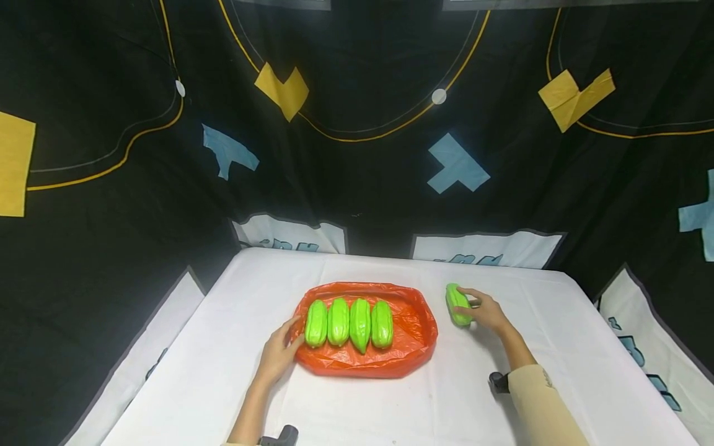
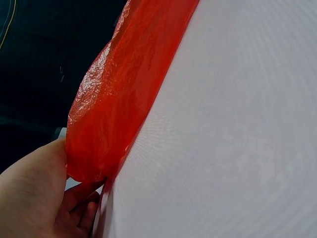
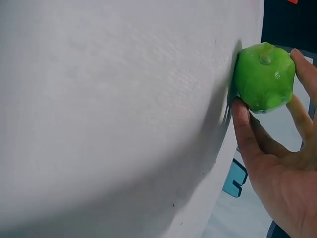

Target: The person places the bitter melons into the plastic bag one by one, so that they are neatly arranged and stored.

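A shallow tray covered in red plastic lies on the white table. Four-sided-looking ridges are not clear on the several glossy green gourds lined up inside it, toward its left. At the tray's left rim, my left hand holds the edge between thumb and fingers; the left wrist view shows the red plastic at its fingertips. Right of the tray, my right hand pinches another green gourd between thumb and fingers. The right wrist view shows this gourd end-on, close to the tabletop; whether it touches is unclear.
The white-covered table extends around the tray on every side. A black cloth with yellow and blue patches hangs behind it. Dark wrist devices sit on both wrists.
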Action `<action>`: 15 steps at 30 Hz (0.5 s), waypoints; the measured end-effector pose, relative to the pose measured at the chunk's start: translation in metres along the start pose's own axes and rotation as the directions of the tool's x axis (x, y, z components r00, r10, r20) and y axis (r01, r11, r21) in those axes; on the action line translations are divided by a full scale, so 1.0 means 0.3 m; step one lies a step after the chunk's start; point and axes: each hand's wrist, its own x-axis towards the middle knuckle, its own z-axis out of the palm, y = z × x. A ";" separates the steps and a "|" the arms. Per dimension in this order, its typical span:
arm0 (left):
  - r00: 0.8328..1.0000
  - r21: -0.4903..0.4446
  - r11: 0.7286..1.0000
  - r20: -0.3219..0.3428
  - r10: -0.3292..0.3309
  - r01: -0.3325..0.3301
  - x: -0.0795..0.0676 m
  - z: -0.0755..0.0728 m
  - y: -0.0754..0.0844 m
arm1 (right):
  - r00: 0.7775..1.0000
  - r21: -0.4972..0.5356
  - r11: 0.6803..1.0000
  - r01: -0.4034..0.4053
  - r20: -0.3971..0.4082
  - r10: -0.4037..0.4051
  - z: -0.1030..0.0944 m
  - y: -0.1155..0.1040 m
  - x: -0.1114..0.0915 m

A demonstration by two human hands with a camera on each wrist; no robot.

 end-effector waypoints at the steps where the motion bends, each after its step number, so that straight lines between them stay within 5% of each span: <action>1: 1.000 0.001 1.000 0.002 -0.001 0.001 -0.001 0.001 0.000 | 1.000 0.000 1.000 0.001 -0.006 -0.001 0.001 0.000 -0.005; 15: 1.000 -0.003 1.000 -0.002 0.006 -0.006 0.000 -0.003 0.003 | 0.989 0.014 0.994 0.105 -0.105 -0.103 0.014 -0.071 -0.101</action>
